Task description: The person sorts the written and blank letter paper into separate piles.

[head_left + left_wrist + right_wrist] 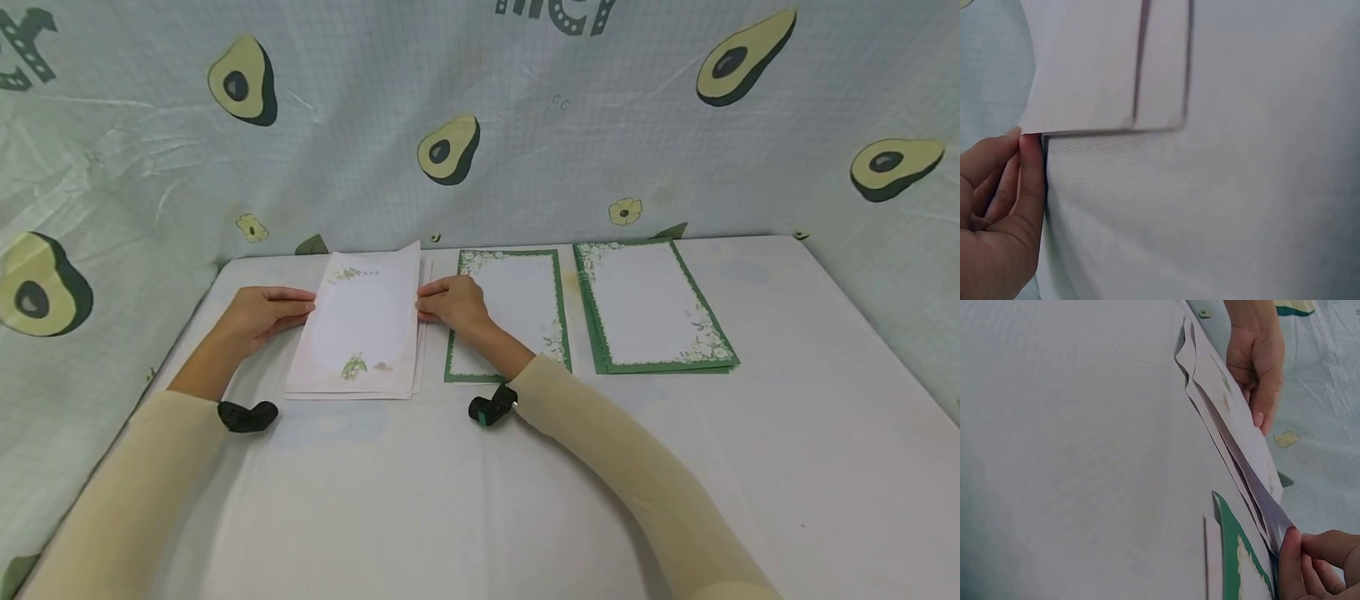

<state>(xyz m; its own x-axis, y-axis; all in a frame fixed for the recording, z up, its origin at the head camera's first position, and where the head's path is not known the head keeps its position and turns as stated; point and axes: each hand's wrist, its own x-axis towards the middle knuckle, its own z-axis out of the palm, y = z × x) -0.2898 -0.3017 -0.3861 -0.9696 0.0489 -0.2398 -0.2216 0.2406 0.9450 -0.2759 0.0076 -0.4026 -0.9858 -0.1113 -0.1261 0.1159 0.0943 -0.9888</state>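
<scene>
In the head view, a pale pink sheet of paper (363, 325) with small printed flowers lies at the left over similar sheets, whose edges stick out on its right. My left hand (262, 321) pinches its left edge between thumb and fingers, and in the left wrist view that hand (1004, 206) grips the paper's side (1085, 62). My right hand (456, 302) pinches the right edge, which lifts a little near the upper corner. The right wrist view shows the right thumb and fingers (1291, 550) on the raised edge, apart from the sheets under it.
A green-bordered sheet (517, 292) lies just right of the pink ones, partly under my right forearm. Farther right sits a stack of green-bordered sheets (652, 308), slightly fanned. A cloth with avocado prints (450, 150) hangs behind the white table (420, 500).
</scene>
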